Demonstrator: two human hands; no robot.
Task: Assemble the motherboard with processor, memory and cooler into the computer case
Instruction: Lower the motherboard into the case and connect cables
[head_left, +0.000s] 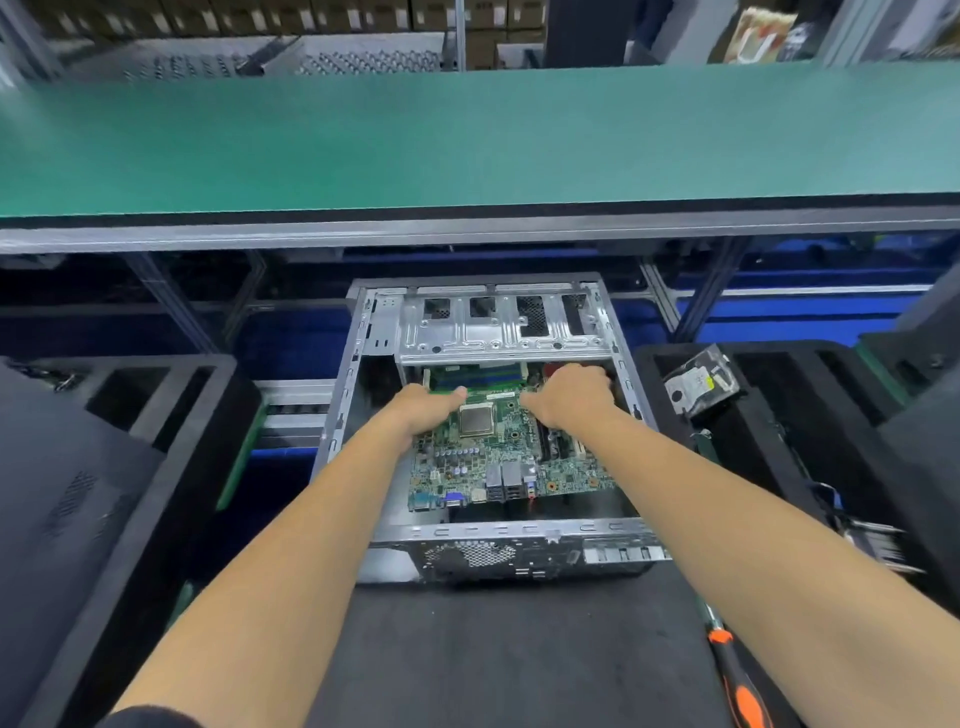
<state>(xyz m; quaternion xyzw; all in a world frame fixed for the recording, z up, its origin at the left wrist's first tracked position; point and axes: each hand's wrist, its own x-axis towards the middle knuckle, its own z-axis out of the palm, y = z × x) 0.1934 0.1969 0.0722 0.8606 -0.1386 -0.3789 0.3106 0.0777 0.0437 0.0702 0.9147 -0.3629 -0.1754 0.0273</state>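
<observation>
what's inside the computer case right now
A green motherboard lies inside the computer case, processor showing, no cooler on it. The left hand and right hand grip its far edge. The drive cage hides the far end.

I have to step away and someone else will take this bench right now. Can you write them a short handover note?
Left hand: grips the motherboard at its left far edge.
Right hand: grips its right far edge.
The board sits tilted inside the open computer case, far end under the drive cage, port side toward you. Processor is fitted; memory looks fitted at the far edge.
No cooler on it yet.
Left: seat the board, screw it down, mount cooler. Orange-handled screwdriver lies at right.
</observation>
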